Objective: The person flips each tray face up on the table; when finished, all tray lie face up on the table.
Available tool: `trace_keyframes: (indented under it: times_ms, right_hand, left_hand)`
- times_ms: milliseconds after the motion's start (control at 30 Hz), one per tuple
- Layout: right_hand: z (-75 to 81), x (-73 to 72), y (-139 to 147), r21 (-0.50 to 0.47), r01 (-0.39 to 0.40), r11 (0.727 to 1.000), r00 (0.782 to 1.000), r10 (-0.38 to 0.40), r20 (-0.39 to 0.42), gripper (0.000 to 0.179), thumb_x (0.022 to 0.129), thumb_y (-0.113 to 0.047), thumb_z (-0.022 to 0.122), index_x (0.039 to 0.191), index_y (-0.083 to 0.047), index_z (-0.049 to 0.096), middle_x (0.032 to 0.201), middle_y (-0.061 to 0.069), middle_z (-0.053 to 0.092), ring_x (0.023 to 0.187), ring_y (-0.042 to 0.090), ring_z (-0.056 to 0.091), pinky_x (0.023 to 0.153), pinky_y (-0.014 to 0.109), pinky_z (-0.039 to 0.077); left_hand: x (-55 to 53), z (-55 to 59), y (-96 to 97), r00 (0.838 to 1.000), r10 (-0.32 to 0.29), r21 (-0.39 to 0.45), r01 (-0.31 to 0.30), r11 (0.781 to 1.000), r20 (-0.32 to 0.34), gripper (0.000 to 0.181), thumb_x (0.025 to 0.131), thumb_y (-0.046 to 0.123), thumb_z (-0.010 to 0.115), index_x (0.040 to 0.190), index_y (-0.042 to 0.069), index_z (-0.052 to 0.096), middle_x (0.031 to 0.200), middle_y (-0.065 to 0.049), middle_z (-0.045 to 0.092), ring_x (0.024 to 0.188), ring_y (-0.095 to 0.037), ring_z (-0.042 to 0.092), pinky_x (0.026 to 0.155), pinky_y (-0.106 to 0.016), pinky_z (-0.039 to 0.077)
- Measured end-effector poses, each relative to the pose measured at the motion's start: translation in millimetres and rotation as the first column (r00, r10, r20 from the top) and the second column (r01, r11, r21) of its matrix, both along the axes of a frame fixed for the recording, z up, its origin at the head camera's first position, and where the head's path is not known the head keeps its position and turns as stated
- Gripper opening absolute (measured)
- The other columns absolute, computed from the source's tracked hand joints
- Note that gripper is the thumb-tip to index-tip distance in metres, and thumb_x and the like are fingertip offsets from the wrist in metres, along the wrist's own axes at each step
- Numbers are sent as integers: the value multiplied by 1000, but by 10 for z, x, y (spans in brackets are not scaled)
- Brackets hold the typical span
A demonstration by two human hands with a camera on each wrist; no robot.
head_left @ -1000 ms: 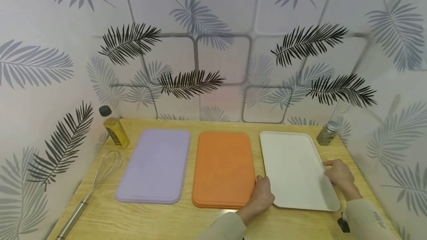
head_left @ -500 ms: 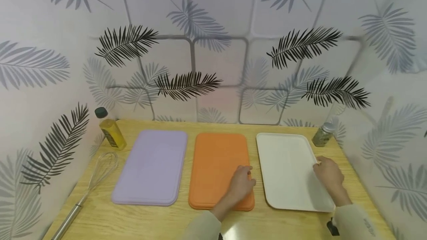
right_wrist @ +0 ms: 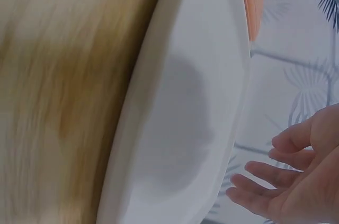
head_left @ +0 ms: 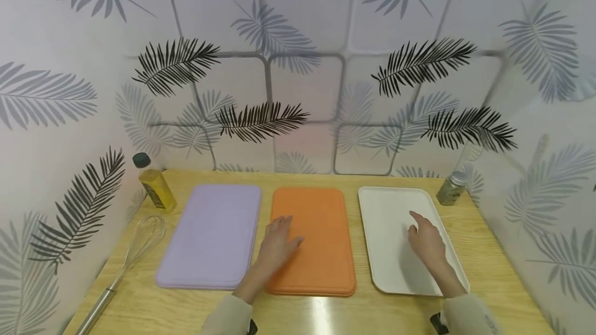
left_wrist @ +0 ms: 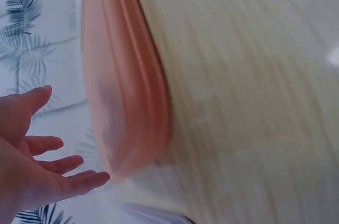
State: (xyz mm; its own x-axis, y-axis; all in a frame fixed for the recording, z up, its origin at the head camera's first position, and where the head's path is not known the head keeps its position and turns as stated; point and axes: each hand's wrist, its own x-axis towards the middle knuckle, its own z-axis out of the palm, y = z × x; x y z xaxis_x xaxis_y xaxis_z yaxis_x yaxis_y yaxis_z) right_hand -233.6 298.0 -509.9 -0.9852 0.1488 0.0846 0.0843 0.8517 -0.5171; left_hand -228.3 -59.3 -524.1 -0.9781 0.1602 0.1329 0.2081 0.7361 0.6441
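Observation:
Three rounded rectangles lie side by side on the wooden table: a lilac board (head_left: 214, 237), an orange board (head_left: 321, 242) and a white tray (head_left: 384, 237) with a low rim. My left hand (head_left: 276, 244) hovers over the orange board's left side, thumb and fingers spread and holding nothing. The left wrist view shows that hand (left_wrist: 39, 166) apart from the orange board (left_wrist: 132, 102). Over the white tray's right half is my right hand (head_left: 427, 242), with nothing in it. Its fingers look loosely bent in the right wrist view, and a shadow falls on the tray (right_wrist: 180, 118).
At the far left corner stands a bottle of yellow oil (head_left: 158, 187) with a dark green cap. A wire whisk (head_left: 125, 273) lies along the left edge. A small glass jar (head_left: 451, 189) stands at the far right. Patterned walls (head_left: 307, 92) enclose the back and sides.
My left hand has left the gap beside the white tray and moved left across the orange board. My right hand has come off the tray's right edge and moved inward over it.

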Motion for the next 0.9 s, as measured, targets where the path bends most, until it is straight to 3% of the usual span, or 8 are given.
trace_keyframes:
  times_ms: [133,300,433,633,900]
  right_hand:
    - [-26,-30,-220,-31,-18,999,1000,18,15,47,96,-8,42,141,3,43,135,32,47,89,40,59,63,48,49]
    - [-51,-77,-497,-46,-60,997,998,59,-25,48,94,-10,47,141,1,44,136,29,48,112,47,54,78,56,50]
    - [-84,-95,-729,-33,-119,992,991,117,-61,49,94,-11,52,140,2,45,133,29,51,111,47,55,75,54,52]
    - [-127,-92,-1035,-27,-213,977,972,209,-105,51,92,-11,59,139,4,46,131,30,53,109,49,55,70,52,56]
    - [-252,-143,-1234,35,-188,982,978,191,-83,48,91,-12,59,136,2,50,127,31,54,110,50,53,79,61,51]
  left_hand:
    - [-27,-89,-190,1000,-4,-72,2,997,-27,69,88,34,70,140,-3,44,144,-29,36,133,-48,32,102,-59,38]
    - [-58,-147,-338,997,-33,-144,24,989,-63,74,86,38,72,139,-6,44,143,-33,36,131,-51,33,103,-58,37]
    - [-52,-166,-387,995,-77,-150,68,986,-57,79,84,38,73,139,-9,42,142,-37,34,129,-53,34,101,-60,39]
    - [-28,-171,-385,994,-106,-129,106,986,13,84,85,40,72,142,-10,37,146,-39,26,131,-55,29,105,-61,34]
    - [-70,-201,-359,995,-104,-199,103,975,5,83,82,40,75,139,-10,41,141,-40,32,127,-53,36,102,-57,38]
